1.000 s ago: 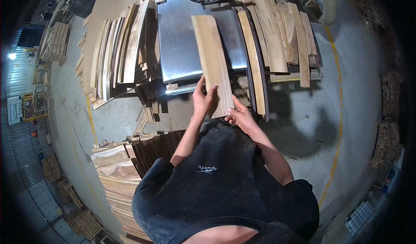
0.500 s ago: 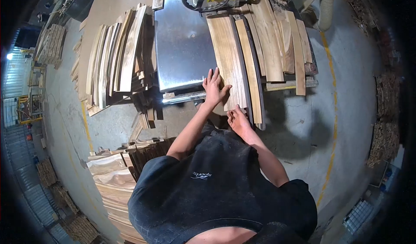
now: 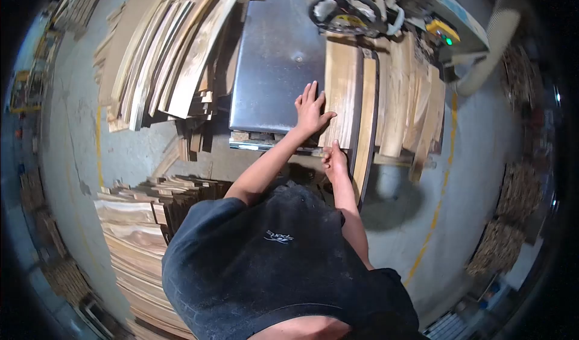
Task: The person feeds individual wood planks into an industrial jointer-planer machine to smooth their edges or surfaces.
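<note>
A pale wooden board (image 3: 341, 92) lies lengthwise on the right side of a steel machine table (image 3: 274, 62). My left hand (image 3: 312, 111) rests flat on the table and the board's left edge, fingers spread. My right hand (image 3: 335, 158) grips the board's near end with the fingers curled around it. The board's far end points toward a black handwheel (image 3: 347, 14) at the back of the machine.
More boards (image 3: 401, 92) are stacked right of the table, a fan of curved planks (image 3: 169, 56) left of it. A pile of boards (image 3: 145, 219) lies on the floor at my left. A machine panel with a green light (image 3: 446, 38) stands at the back right.
The board has gone from held tilted above the table to lying flat along its right side and has slid forward. My left hand flattened onto it; my view swung right.
</note>
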The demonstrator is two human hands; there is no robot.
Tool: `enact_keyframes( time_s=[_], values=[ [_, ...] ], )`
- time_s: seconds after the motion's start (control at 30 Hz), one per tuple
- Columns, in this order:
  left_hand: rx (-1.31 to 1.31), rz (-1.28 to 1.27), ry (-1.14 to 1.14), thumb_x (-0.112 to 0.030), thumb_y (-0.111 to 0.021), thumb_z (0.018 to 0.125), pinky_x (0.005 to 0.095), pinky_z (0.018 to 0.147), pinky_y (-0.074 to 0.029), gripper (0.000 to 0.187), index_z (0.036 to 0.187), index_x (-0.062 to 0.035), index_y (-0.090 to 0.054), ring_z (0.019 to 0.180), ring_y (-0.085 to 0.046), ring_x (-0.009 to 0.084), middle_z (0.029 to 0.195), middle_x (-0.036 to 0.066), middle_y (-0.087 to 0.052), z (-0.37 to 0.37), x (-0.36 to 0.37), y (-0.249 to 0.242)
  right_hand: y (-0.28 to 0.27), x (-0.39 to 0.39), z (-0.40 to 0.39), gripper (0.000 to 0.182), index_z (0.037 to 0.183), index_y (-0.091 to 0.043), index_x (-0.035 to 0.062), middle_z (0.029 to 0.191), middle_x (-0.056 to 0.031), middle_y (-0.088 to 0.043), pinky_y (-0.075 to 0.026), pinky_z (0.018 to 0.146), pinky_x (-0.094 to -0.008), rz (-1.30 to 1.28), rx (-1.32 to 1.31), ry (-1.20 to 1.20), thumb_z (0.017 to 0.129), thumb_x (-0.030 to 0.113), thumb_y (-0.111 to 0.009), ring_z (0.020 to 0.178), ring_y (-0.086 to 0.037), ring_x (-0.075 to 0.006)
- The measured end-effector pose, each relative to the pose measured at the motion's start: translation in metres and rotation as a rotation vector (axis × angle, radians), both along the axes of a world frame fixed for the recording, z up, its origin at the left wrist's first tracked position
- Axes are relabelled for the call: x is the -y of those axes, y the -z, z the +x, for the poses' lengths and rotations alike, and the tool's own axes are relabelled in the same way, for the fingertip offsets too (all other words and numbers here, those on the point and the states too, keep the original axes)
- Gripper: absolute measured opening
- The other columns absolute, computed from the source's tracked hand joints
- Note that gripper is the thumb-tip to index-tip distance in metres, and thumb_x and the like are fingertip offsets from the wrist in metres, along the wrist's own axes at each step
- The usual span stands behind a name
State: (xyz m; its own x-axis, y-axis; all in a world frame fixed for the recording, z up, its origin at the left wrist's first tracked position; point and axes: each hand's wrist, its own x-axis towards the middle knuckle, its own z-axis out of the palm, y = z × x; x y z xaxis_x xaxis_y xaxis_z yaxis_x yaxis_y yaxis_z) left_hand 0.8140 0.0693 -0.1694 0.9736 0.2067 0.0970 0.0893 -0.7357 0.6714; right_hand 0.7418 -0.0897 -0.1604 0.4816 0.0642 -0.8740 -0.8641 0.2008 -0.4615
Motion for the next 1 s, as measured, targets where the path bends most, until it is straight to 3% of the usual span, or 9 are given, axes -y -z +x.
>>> enact_keyframes(
  time_s=[0.07,0.13,0.3,0.47,0.67,0.73,0.83,0.9,1.0],
  values=[
    [-0.048,-0.007,-0.023,-0.047,-0.080,0.071,0.0574,0.112,-0.017,0.079,0.134,-0.0070,-0.055,0.147,-0.016,0.0404,0.158,0.027,-0.018,0.024,-0.007,-0.003,0.002,-0.012,0.023,0.051,0.090,-0.060,0.0031,0.060,0.0010,-0.047,-0.031,0.041,-0.0235,-0.015,-0.001,0.012,0.101,0.051,-0.045,0.048,-0.047,-0.0122],
    [-0.021,-0.031,-0.044,-0.045,-0.081,0.069,0.0588,0.111,-0.017,0.078,0.132,-0.0073,-0.056,0.147,-0.017,0.0409,0.157,0.026,-0.020,0.046,-0.012,0.001,0.006,-0.022,0.044,0.048,0.090,-0.056,0.0092,0.059,0.0045,-0.043,-0.025,0.037,-0.0209,-0.037,-0.008,0.069,0.098,0.056,-0.049,0.047,-0.043,-0.0087],
    [0.053,-0.024,-0.120,-0.044,-0.083,0.065,0.0595,0.110,-0.019,0.071,0.121,-0.0033,-0.063,0.146,-0.020,0.0408,0.156,0.026,-0.024,0.106,-0.022,0.007,0.014,-0.038,0.100,0.046,0.090,-0.055,0.0104,0.058,0.0050,-0.043,-0.027,0.036,-0.0202,-0.090,0.028,0.090,0.096,0.056,-0.054,0.047,-0.044,-0.0081],
    [0.129,-0.185,0.149,-0.027,-0.082,0.068,0.0533,0.107,-0.034,0.050,0.114,-0.0111,-0.069,0.137,-0.038,0.0394,0.145,0.022,-0.044,0.124,-0.081,0.003,0.030,-0.036,0.145,0.053,0.100,-0.055,0.0067,0.061,0.0045,-0.044,-0.029,0.037,-0.0206,0.040,0.018,0.095,0.096,0.059,-0.049,0.050,-0.046,-0.0086],
    [0.434,0.197,-0.358,-0.020,-0.082,0.069,0.0512,0.099,-0.043,0.051,0.116,-0.0073,-0.068,0.118,-0.054,0.0412,0.128,0.024,-0.057,0.026,-0.246,-0.088,0.030,-0.048,0.188,0.047,0.093,-0.056,0.0129,0.062,0.0066,-0.048,-0.029,0.040,-0.0190,0.071,0.095,0.036,0.098,0.059,-0.047,0.055,-0.050,-0.0063],
    [0.433,0.400,-0.589,-0.030,-0.083,0.073,0.0492,0.094,-0.046,0.053,0.114,-0.0003,-0.067,0.112,-0.057,0.0431,0.123,0.027,-0.058,-0.023,-0.290,-0.083,0.035,-0.050,0.204,0.043,0.096,-0.059,0.0144,0.064,0.0078,-0.053,-0.028,0.037,-0.0176,0.095,0.111,0.050,0.096,0.057,-0.051,0.053,-0.053,-0.0057],
    [0.276,0.231,-0.329,-0.034,-0.089,0.062,0.0480,0.102,-0.044,0.081,0.131,-0.0053,-0.058,0.123,-0.052,0.0426,0.134,0.025,-0.054,-0.105,-0.335,-0.081,0.044,-0.057,0.232,0.042,0.093,-0.059,0.0141,0.064,0.0078,-0.055,-0.029,0.036,-0.0166,0.103,0.133,0.071,0.097,0.055,-0.052,0.054,-0.056,-0.0059],
    [0.021,0.438,-0.164,-0.020,-0.086,0.066,0.0468,0.103,-0.044,0.077,0.135,-0.0052,-0.054,0.128,-0.048,0.0453,0.140,0.024,-0.050,-0.141,-0.330,-0.095,0.046,-0.066,0.248,0.041,0.091,-0.059,0.0139,0.065,0.0075,-0.055,-0.029,0.036,-0.0161,0.093,0.152,0.085,0.097,0.054,-0.052,0.055,-0.057,-0.0063],
    [-0.044,0.573,-0.157,-0.006,-0.077,0.070,0.0446,0.100,-0.047,0.075,0.140,-0.0047,-0.048,0.126,-0.052,0.0411,0.137,0.025,-0.053,-0.151,-0.324,-0.099,0.036,-0.075,0.244,0.039,0.092,-0.060,0.0121,0.069,0.0045,-0.060,-0.034,0.039,-0.0183,0.190,0.317,-0.019,0.097,0.051,-0.056,0.059,-0.061,-0.0082]
  ],
)
